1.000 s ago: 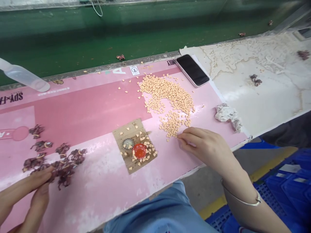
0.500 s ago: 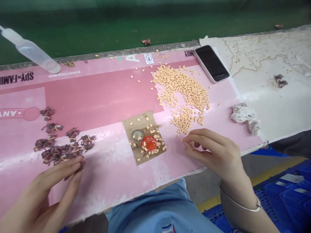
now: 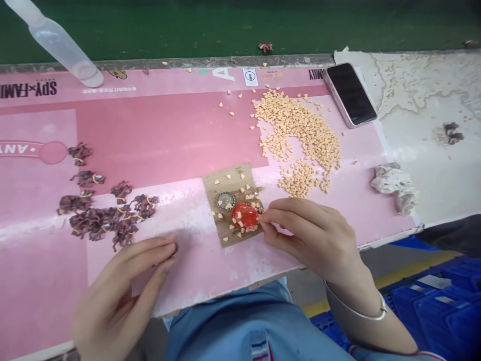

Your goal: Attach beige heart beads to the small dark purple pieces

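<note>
My left hand [image 3: 126, 288] pinches a small dark maroon figure [image 3: 173, 249], mostly hidden by the fingers, just above the pink sheet. To its left lies a loose cluster of similar maroon figures [image 3: 99, 220], some with a yellowish band. My right hand [image 3: 313, 235] has thumb and forefinger closed on a tiny tan piece [image 3: 259, 218] at the right rim of a shallow red cap [image 3: 245, 215] that holds glossy liquid. The cap sits on a brown card [image 3: 229, 235] scattered with tan pieces, beside a metal bottle cap [image 3: 226, 201].
A big heap of tan pieces [image 3: 300, 120] spreads behind my right hand. A phone [image 3: 351, 95] lies at the back right, with crumpled tissue [image 3: 394, 185] nearer. A translucent squeeze bottle [image 3: 63, 45] leans at the back left. Blue crates [image 3: 443, 306] stand below the table edge.
My left hand has moved right, away from the cluster, carrying a maroon figure. My right hand has gone left from beside the tan heap to the red cap's rim. The view has shifted slightly.
</note>
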{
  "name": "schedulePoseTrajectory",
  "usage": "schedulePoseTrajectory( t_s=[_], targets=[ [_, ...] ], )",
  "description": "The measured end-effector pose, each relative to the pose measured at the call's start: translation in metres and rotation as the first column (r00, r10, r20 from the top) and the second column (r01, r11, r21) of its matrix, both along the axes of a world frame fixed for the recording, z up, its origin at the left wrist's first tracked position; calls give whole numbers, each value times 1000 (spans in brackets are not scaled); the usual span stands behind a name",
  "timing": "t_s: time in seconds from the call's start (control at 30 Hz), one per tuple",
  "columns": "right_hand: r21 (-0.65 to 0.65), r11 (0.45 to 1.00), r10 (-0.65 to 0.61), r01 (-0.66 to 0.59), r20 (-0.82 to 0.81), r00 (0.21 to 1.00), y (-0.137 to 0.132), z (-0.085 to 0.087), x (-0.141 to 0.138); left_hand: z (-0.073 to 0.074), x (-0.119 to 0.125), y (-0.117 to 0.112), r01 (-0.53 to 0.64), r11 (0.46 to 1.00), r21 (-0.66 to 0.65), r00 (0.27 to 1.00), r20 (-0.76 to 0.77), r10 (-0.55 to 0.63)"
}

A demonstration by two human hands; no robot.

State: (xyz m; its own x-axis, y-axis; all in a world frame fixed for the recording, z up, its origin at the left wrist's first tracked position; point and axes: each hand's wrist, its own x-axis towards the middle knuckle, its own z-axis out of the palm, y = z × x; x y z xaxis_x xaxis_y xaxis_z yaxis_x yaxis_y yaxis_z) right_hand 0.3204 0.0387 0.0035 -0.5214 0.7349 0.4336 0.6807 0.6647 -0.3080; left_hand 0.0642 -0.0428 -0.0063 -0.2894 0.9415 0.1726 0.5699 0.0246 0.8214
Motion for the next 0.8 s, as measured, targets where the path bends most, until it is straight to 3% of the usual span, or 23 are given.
schedulePoseTrajectory(
  t_s=[0.2,0.43,0.6,0.8],
  targets=[
    [8,1000,-3,3,11,1000,-1,0,-2,-2,9,2,160,986,48,967,196,-166],
    [11,1000,-4,4,10,1000,-2,4,-2,-1,31,7,287,958,-23,832,501,-237],
    [-62,998,3,-15,-183,983,-17,15,-14,2,41,4,190,957,-218,715,699,17],
    [-152,988,-13,-38,-322,947,-29,15,-27,6,44,6,276,936,-218,598,802,11]
  ],
)
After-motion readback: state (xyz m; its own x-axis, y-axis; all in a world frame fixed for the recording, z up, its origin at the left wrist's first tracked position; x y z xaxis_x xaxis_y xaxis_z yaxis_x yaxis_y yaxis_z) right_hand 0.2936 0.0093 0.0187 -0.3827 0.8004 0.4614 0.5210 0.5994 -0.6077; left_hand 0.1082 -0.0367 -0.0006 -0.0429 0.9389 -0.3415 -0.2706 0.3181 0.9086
